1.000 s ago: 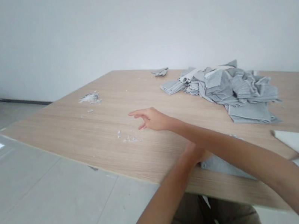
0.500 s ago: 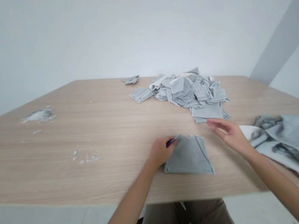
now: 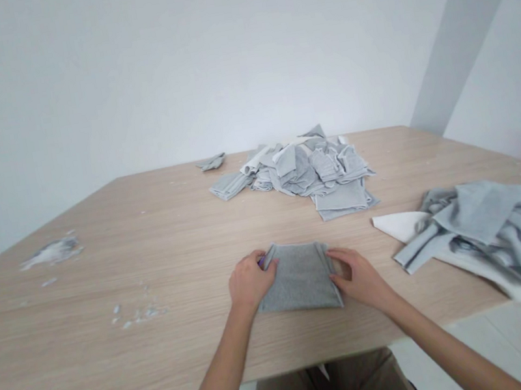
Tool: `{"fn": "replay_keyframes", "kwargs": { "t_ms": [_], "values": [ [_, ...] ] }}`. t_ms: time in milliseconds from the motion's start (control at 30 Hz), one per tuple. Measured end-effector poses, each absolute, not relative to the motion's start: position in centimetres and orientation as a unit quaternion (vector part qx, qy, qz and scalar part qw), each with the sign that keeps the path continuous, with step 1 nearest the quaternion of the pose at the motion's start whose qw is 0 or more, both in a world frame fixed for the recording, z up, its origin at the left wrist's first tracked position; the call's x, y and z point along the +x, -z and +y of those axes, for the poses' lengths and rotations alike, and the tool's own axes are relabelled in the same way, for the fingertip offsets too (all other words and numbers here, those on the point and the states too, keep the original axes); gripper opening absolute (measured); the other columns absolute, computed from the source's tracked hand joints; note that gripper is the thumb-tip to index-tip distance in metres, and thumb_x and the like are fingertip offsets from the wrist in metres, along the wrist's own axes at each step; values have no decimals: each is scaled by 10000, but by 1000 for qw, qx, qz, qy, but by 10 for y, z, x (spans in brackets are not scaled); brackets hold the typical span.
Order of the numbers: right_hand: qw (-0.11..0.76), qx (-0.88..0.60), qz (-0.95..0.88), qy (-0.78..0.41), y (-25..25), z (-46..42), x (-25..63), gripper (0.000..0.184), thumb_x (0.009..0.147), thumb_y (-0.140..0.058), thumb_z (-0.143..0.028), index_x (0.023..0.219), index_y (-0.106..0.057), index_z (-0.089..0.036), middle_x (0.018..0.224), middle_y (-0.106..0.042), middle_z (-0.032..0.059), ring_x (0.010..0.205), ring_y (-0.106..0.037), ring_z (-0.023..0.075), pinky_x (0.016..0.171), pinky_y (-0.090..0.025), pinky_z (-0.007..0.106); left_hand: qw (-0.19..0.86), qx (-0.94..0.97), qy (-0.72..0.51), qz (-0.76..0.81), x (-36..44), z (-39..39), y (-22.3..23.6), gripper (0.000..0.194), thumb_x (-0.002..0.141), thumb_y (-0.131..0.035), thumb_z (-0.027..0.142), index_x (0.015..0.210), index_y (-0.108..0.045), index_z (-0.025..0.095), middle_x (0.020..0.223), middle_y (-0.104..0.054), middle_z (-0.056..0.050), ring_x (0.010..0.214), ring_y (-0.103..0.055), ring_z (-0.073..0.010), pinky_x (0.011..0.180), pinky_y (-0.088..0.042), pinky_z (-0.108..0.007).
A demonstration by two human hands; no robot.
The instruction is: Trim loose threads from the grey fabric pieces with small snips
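Note:
A grey piece of fabric point(image 3: 299, 278), roughly rectangular with hemmed sides, lies flat near the table's front edge. My left hand point(image 3: 249, 282) is closed on its upper left corner, thumb on top. Something small and purple point(image 3: 262, 261) shows between that hand's fingers; its kind is mostly hidden. At the fabric's right side, my right hand point(image 3: 358, 275) has curved fingers and thumb on the edge, holding it.
Behind the hands lies a heap of grey fabric pieces point(image 3: 305, 165), with one small piece point(image 3: 212, 162) apart from it. A loose pile of grey and white cloth point(image 3: 503, 229) hangs over the front edge at right. Lint and scraps point(image 3: 54, 252) lie at left.
My right hand has moved left and down from above the table onto the fabric's right edge. My left hand stays at the upper left corner. The camera view has shifted.

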State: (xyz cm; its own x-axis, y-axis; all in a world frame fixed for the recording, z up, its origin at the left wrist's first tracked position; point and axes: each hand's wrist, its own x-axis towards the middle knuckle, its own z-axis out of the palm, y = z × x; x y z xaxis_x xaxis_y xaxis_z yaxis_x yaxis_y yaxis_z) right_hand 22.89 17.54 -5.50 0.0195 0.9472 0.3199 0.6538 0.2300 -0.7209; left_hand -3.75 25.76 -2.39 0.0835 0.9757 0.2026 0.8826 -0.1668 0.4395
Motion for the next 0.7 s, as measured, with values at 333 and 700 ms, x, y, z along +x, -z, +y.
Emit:
{"fn": "replay_keyframes", "kwargs": {
  "t_ms": [333,700],
  "values": [
    [432,-630,-600,-238,31,193,173,661,638,-776,-249,1279,-628,-197,1186,-704,133,1147,-629,322,1073,-436,507,122,775,-176,594,-42,257,18,371,864,-603,508,1135,-745,297,1043,-777,-71,978,-703,-292,837,-501,-355],
    [524,-541,-438,-490,20,177,179,383,740,-713,-524,848,-732,-157,796,-768,108,771,-734,309,741,-586,452,240,743,-304,546,-50,266,20,481,852,-587,592,1087,-775,216,1007,-785,-60,894,-711,-252,819,-530,-328]
  ]
}}
